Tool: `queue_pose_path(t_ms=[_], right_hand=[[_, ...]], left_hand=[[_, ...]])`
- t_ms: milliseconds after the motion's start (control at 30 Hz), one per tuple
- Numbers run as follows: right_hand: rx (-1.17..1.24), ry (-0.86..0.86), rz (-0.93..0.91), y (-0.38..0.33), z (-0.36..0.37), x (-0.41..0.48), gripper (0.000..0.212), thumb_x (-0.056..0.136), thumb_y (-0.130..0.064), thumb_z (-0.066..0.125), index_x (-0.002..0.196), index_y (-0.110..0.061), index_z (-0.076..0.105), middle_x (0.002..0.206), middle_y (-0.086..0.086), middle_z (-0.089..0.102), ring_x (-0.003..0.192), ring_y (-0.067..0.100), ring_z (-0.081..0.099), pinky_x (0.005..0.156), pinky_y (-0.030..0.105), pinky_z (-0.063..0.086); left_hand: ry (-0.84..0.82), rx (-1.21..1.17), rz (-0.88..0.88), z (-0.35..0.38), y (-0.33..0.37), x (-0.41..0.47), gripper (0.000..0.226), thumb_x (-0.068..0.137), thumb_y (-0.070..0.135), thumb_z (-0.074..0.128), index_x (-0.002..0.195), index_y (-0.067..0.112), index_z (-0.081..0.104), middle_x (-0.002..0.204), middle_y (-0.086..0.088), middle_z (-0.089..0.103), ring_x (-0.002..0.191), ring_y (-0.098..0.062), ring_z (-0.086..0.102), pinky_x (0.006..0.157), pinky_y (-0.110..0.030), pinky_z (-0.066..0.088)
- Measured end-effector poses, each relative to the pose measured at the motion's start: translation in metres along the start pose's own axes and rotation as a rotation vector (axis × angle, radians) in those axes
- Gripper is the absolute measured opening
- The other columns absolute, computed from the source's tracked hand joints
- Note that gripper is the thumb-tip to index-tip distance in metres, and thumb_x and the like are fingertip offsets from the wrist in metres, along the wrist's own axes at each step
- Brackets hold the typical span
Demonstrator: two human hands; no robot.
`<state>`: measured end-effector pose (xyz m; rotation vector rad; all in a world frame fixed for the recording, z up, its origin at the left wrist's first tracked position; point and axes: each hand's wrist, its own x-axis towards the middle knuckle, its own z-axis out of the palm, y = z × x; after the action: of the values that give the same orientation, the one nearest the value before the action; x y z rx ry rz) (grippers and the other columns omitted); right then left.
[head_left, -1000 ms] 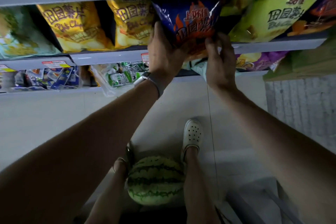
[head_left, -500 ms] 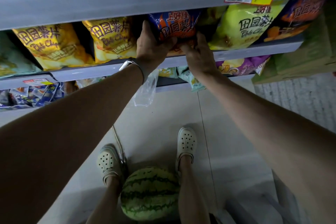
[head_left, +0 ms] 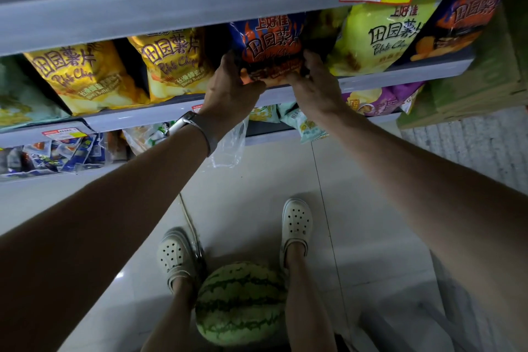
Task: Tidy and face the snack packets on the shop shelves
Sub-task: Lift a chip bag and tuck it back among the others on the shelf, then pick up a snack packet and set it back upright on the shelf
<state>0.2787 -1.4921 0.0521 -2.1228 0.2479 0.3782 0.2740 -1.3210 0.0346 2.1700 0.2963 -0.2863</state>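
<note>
Inspector: Exposure?
Assessor: Dim overall. Small glare spots on the upper shelf edge (head_left: 171, 6) place the light overhead; the floor (head_left: 257, 180) carries a pale sheen.
Inspector: Shadows?
Assessor: Deep black gaps behind the yellow packets (head_left: 85, 74). The left forearm (head_left: 100, 223) and right forearm (head_left: 428, 194) read dark in the foreground.
Inspector: Sharpness?
Assessor: Print on the blue packet (head_left: 271, 46) is legible. The lower sachets (head_left: 57, 151) are soft, whether from blur or dimness I cannot tell. Shelf lines bow toward the frame edges.
</note>
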Motion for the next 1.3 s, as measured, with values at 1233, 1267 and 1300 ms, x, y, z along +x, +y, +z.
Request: queue_pose_path(t_ms=[1233, 1267, 1300], right_hand=[[-0.131, 0.287, 0.149, 0.139, -0.245, 0.017, 0.073, 0.087, -0.044, 0.071, 0.150, -0.019, 0.042, 0.141, 0.009, 0.058, 0.125, 0.029, 0.059, 0.104, 0.039, 0.050], [-0.037, 0.321, 0.161, 0.140, -0.248, 0.030, 0.082, 0.080, -0.046, 0.075, 0.149, -0.018, 0.042, 0.143, 0.008, 0.056, 0.128, 0.027, 0.057, 0.106, 0.037, 0.048], [0.033, 0.356, 0.157, 0.142, -0.250, 0.042, 0.092, 0.071, -0.048, 0.079, 0.150, -0.017, 0.041, 0.143, 0.005, 0.055, 0.130, 0.025, 0.055, 0.107, 0.036, 0.047]], left_hand=[[0.126, 0.096, 0.049, 0.162, 0.150, 0.005, 0.101, 0.072, 0.052, 0.081, 0.148, 0.003, 0.037, 0.144, -0.015, 0.050, 0.137, -0.038, 0.046, 0.113, -0.050, 0.040], [0.151, 0.048, 0.053, 0.162, 0.150, 0.011, 0.100, 0.070, 0.051, 0.085, 0.146, 0.005, 0.039, 0.142, -0.012, 0.054, 0.134, -0.035, 0.050, 0.111, -0.048, 0.043], [0.166, -0.004, 0.065, 0.162, 0.149, 0.016, 0.098, 0.068, 0.048, 0.089, 0.143, 0.007, 0.041, 0.139, -0.007, 0.057, 0.131, -0.030, 0.055, 0.110, -0.045, 0.046]])
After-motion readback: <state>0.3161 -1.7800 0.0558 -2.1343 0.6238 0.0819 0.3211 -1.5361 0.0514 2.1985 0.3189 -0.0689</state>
